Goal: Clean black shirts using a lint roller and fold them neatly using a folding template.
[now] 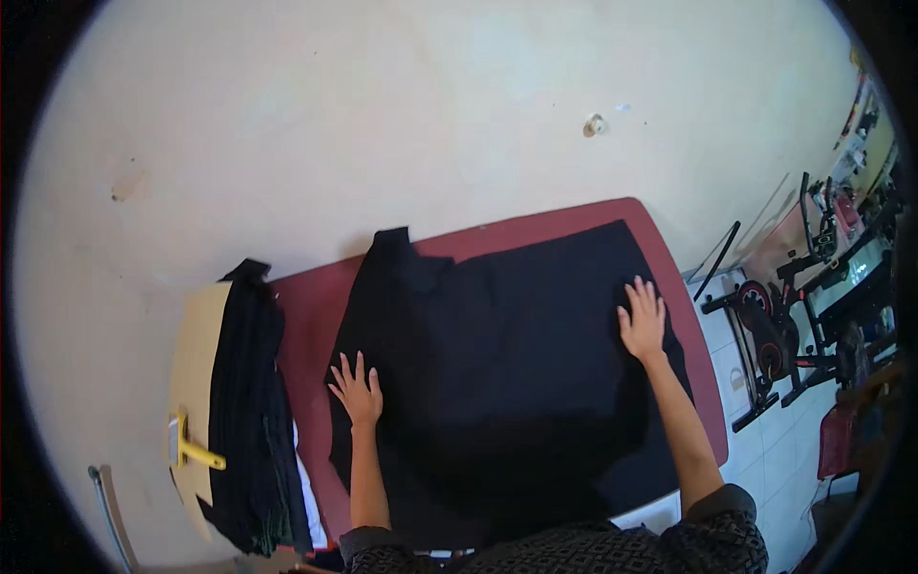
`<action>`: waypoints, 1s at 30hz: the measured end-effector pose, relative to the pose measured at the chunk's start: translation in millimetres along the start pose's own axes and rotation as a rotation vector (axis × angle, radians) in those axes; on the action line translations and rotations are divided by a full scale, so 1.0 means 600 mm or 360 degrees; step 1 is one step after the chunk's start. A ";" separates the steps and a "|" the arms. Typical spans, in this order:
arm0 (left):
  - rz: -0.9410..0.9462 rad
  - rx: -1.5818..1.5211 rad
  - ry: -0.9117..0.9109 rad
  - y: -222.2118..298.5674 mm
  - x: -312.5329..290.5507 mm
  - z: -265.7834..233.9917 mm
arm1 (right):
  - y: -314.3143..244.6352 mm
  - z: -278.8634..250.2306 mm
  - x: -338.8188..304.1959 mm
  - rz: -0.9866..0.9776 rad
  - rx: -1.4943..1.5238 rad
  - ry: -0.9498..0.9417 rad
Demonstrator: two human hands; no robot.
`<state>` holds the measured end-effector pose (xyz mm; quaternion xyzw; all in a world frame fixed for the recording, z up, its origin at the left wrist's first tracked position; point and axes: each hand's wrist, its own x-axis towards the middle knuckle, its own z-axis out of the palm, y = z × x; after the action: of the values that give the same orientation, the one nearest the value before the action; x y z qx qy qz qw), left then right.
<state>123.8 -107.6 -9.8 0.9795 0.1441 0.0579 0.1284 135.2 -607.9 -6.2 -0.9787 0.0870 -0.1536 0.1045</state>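
Note:
A large piece of black cloth (516, 354) lies spread over a dark red padded table (306, 301), its lower part close to my body. What kind of garment it is, if any, I cannot make out; a narrow strip juts up at its upper left corner. My left hand (358, 390) rests flat near the cloth's left edge, fingers spread. Near the right edge my right hand (644, 320) lies flat too, fingers stretched out and a little higher up. Neither hand grips anything.
Left of the cloth stands a stack of folded dark cloths (251, 402). Beside it, a yellow-handled tool (201, 454) lies on a tan surface (196, 344). A pale wall (402, 124) runs behind the table. An exercise bike (775, 325) stands on the tiled floor at right.

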 end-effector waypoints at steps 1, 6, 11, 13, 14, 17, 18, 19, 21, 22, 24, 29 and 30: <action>-0.0001 0.0087 -0.0035 0.011 0.018 0.013 | -0.001 0.021 0.020 -0.0027 -0.0004 -0.0029; -0.0089 0.0187 -0.0184 0.019 0.072 0.035 | 0.003 0.058 0.064 0.0144 -0.0043 -0.0276; -0.0067 0.0109 -0.0166 0.021 0.072 0.031 | 0.019 0.034 0.072 0.0160 0.0081 -0.0400; -0.0078 -0.0131 -0.0087 0.013 0.028 0.012 | 0.023 -0.005 0.020 0.0161 0.0135 -0.0311; -0.0049 -0.0119 -0.0069 0.013 -0.006 0.001 | 0.028 -0.031 -0.016 0.0098 0.0103 -0.0241; -0.0179 -0.0102 -0.0081 -0.010 -0.159 -0.048 | 0.030 -0.083 -0.139 0.0046 -0.0078 -0.0193; -0.0254 -0.0101 -0.0093 -0.015 -0.217 -0.063 | 0.027 -0.099 -0.181 0.0079 -0.0071 -0.0196; -0.0299 -0.0102 -0.0080 -0.020 -0.271 -0.073 | 0.026 -0.115 -0.223 0.0108 -0.0067 -0.0200; -0.0638 -0.0007 -0.0143 -0.030 -0.372 -0.084 | 0.014 -0.139 -0.301 0.0080 0.0000 -0.0244; -0.0683 -0.0021 -0.0137 -0.035 -0.406 -0.078 | 0.012 -0.149 -0.336 0.0081 0.0035 -0.0315; -0.0790 -0.0036 -0.0077 -0.054 -0.456 -0.061 | 0.016 -0.159 -0.395 0.0108 0.0072 -0.0489; -0.0590 -0.0128 0.0181 -0.104 -0.508 -0.054 | 0.030 -0.147 -0.416 0.0617 -0.0218 -0.0512; -0.0608 -0.0188 0.0281 -0.118 -0.511 -0.057 | 0.024 -0.141 -0.412 0.0675 -0.0247 -0.0500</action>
<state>-192.3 -125.0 -19.7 0.9163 0.3342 0.1266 0.1811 -125.4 -587.0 -0.8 -0.9555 0.2843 0.0325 0.0712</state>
